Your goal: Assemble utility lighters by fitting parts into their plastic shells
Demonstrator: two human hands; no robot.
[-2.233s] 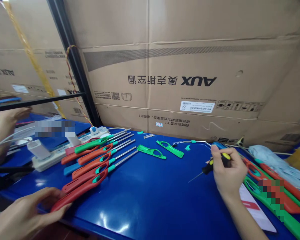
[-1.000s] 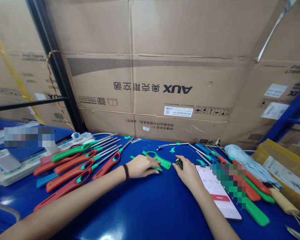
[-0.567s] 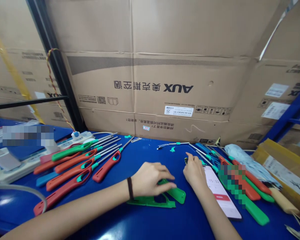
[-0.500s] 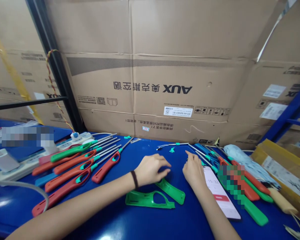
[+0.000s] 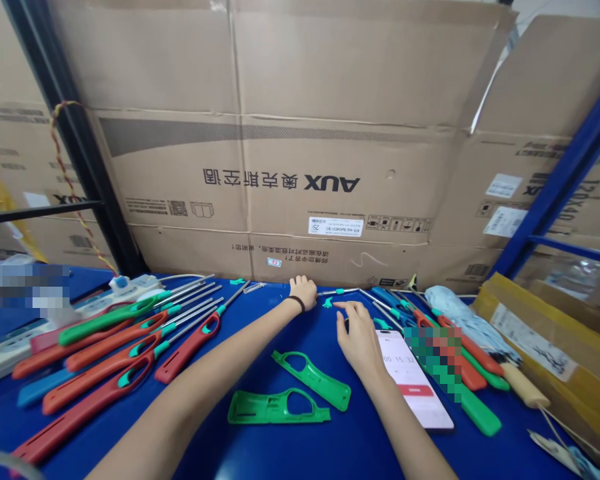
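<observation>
left hand (image 5: 303,292) has ditched the green handle halves (image 5: 254,409), which lie uncovered up front, and stretched back to the metal rod (image 5: 350,291), can't tell if it's gripping, while the right hand (image 5: 357,337), forefinger out, stays curled round a mostly hidden screwdriver (image 5: 347,325).

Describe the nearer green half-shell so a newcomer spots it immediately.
On the blue table, left of the lit phone, lie two green half-shells. The nearer green half-shell lies almost level across the picture, while the farther half-shell slants down rightward.
</observation>
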